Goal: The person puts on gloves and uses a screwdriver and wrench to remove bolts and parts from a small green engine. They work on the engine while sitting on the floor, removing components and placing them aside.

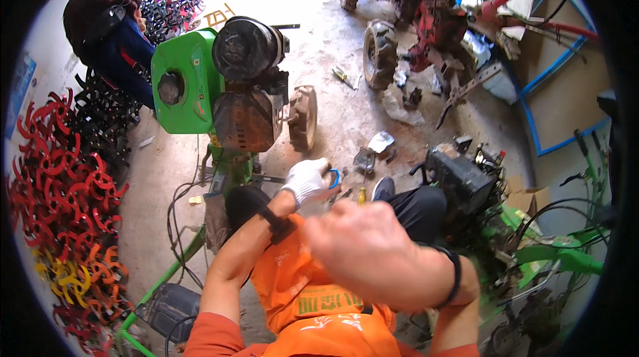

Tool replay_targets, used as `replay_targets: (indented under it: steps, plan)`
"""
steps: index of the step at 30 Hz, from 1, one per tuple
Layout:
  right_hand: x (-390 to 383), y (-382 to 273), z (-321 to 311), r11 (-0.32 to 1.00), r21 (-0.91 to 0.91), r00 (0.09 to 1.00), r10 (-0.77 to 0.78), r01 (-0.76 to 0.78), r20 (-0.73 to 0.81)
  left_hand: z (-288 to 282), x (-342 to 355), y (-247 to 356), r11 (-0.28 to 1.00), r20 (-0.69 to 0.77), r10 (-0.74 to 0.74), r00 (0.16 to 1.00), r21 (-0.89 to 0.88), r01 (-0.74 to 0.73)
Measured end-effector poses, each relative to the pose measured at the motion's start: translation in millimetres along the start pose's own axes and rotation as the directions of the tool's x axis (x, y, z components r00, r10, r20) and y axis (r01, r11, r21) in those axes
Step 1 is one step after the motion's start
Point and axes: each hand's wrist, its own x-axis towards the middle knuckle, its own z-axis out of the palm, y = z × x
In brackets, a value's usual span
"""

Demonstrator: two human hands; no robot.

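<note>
My left hand (309, 177), in a white knitted glove, is closed around a small blue curved object (334, 178), low in front of the green engine machine (184, 80) and near its right tyre (303, 118). My bare right hand (353, 244) is raised close to the camera over my orange apron (313, 320). It is blurred and its fingers are curled; whether they hold anything is hidden. A yellow-handled tool (362, 196) lies on the floor behind it, with a dark metal part (364, 160) and a crumpled silver piece (381, 142) farther forward.
Another person (100, 24) bends at the upper left beside piles of red blades (53, 170) and black ones. A red machine (426, 37) with tractor tyres stands at the upper right. A green machine with a black engine (466, 184) is at my right, blue-edged boards (559, 77) behind it.
</note>
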Motion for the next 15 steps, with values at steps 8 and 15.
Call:
replay_targets:
  steps: [8,15]
  plan:
    - [12,-60,-67,0.975,-0.142,0.979,-0.187,0.173,-0.087,-14,-1,-2,0.999,0.078,0.032,0.996,0.015,-0.033]
    - [20,-55,-73,0.949,0.190,0.961,-0.268,0.253,0.061,-18,5,11,0.991,0.085,-0.049,0.995,-0.117,0.059]
